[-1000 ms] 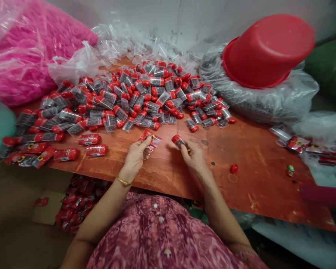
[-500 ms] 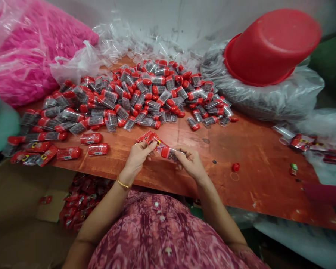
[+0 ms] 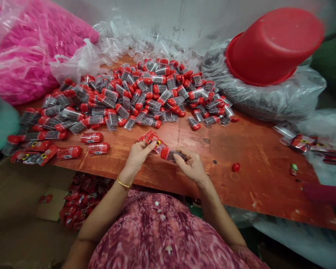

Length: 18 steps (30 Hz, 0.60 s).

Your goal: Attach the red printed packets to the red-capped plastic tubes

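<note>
My left hand (image 3: 140, 151) pinches a red printed plastic wrapper (image 3: 148, 137) between thumb and fingers, just above the table. In my right hand (image 3: 190, 163) is a clear container with a red cap (image 3: 165, 153) and dark contents, its capped end toward the wrapper. Cap and wrapper edge are very close; whether they touch I cannot tell. Beyond both hands lies a big pile of similar red-capped containers (image 3: 140, 95). To the left rest several containers covered in red printed wrappers (image 3: 98, 149).
A red bucket (image 3: 274, 46) sits upside down on a plastic bag (image 3: 271, 101) at right. A pink-filled bag (image 3: 44, 48) stands at back left, beside a pale green tub (image 3: 1, 119). Below the table edge, a cardboard box (image 3: 22, 201) adjoins more red wrapped pieces (image 3: 81, 198).
The red-capped container has shifted slightly left and down, and its cap shows a little clearer of the wrapper. My left hand keeps its pinch on the wrapper.
</note>
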Each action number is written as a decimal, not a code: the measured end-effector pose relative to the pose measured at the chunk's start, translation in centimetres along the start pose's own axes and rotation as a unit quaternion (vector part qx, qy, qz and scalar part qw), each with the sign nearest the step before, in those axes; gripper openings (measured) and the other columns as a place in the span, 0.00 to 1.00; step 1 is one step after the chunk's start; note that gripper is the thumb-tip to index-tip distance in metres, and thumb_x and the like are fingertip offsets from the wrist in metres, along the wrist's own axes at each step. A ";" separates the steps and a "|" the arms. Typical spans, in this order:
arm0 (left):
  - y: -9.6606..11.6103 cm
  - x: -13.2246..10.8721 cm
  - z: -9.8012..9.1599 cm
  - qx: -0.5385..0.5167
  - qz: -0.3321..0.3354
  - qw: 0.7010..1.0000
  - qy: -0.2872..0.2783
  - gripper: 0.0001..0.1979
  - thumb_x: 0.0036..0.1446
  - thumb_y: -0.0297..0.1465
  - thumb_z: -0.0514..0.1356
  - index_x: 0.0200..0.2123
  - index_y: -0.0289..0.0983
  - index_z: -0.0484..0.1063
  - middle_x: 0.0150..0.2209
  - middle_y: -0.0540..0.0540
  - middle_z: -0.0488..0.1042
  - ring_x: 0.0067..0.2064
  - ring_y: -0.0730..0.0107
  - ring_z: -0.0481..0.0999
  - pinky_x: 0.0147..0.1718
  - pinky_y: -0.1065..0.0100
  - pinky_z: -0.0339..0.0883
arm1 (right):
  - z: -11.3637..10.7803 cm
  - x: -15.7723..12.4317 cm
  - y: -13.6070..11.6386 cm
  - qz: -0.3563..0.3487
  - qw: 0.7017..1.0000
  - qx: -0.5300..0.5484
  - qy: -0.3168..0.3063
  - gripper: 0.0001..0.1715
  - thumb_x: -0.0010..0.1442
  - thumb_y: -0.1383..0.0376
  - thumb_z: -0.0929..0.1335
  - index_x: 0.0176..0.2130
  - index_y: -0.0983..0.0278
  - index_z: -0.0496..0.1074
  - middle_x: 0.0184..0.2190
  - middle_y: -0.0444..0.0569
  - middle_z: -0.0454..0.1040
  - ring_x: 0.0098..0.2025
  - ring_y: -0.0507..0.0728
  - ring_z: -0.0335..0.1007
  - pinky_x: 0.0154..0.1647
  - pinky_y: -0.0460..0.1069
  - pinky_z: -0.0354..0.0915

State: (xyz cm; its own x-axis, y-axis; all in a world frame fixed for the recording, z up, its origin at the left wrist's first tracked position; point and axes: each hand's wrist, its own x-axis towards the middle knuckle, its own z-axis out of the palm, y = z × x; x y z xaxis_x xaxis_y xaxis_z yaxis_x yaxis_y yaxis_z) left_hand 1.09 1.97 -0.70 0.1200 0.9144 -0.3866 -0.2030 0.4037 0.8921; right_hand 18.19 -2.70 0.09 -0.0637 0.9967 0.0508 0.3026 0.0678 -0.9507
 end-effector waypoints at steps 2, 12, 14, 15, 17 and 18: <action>0.1 -0.1 -0.1 0.008 -0.003 1.000 -0.009 0.18 0.37 0.42 0.69 0.24 0.32 0.76 0.21 0.47 0.75 0.21 0.76 0.69 0.22 0.74 0.60 | 0.0 0.1 0.2 -0.008 1.000 -0.012 0.003 0.11 0.54 0.63 0.63 0.31 0.65 0.73 0.24 0.45 0.73 0.25 0.51 0.66 0.26 0.45 0.61; 0.0 -0.6 1.4 -0.037 0.002 0.999 -0.008 0.21 0.32 0.41 0.70 0.28 0.33 0.75 0.27 0.49 0.77 0.27 0.74 0.73 0.29 0.71 0.67 | 1.2 0.1 0.9 0.019 0.999 0.048 0.002 0.16 0.59 0.57 0.61 0.36 0.64 0.72 0.24 0.44 0.70 0.23 0.50 0.63 0.24 0.45 0.62; -0.2 -0.8 1.9 -0.062 -0.028 0.998 -0.010 0.21 0.31 0.41 0.71 0.27 0.33 0.74 0.25 0.49 0.76 0.26 0.74 0.73 0.30 0.70 0.68 | 2.0 0.1 1.4 0.041 0.995 0.085 0.029 0.18 0.59 0.53 0.61 0.38 0.64 0.70 0.22 0.42 0.68 0.18 0.48 0.58 0.19 0.44 0.59; -0.3 -0.9 2.2 -0.069 -0.035 0.997 -0.012 0.21 0.30 0.41 0.71 0.26 0.32 0.73 0.24 0.49 0.76 0.26 0.74 0.73 0.30 0.69 0.68 | 2.5 0.1 1.5 0.047 0.993 0.093 0.047 0.19 0.59 0.52 0.61 0.38 0.63 0.70 0.22 0.41 0.67 0.17 0.48 0.56 0.17 0.44 0.58; -0.7 -1.0 2.6 -0.080 -0.029 0.996 -0.012 0.21 0.30 0.42 0.71 0.25 0.32 0.73 0.24 0.49 0.76 0.26 0.74 0.73 0.32 0.69 0.69 | 3.5 0.2 1.8 0.049 0.991 0.085 0.095 0.20 0.60 0.51 0.60 0.39 0.63 0.69 0.23 0.42 0.68 0.19 0.48 0.58 0.18 0.44 0.59; -0.9 -1.1 2.8 -0.090 -0.018 0.996 -0.007 0.22 0.30 0.42 0.71 0.26 0.32 0.74 0.25 0.48 0.77 0.27 0.73 0.74 0.33 0.69 0.69 | 3.9 0.3 1.8 0.046 0.989 0.072 0.118 0.20 0.60 0.51 0.60 0.39 0.63 0.69 0.23 0.43 0.68 0.21 0.49 0.60 0.20 0.44 0.59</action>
State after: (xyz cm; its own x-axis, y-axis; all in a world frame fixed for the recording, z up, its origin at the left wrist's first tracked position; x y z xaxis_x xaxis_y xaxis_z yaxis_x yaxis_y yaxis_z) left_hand 3.86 0.53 -0.44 0.1446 0.8991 -0.4131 -0.3691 0.4364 0.8206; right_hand 15.00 -2.49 -2.84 0.1871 0.9822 0.0151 0.1566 -0.0146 -0.9876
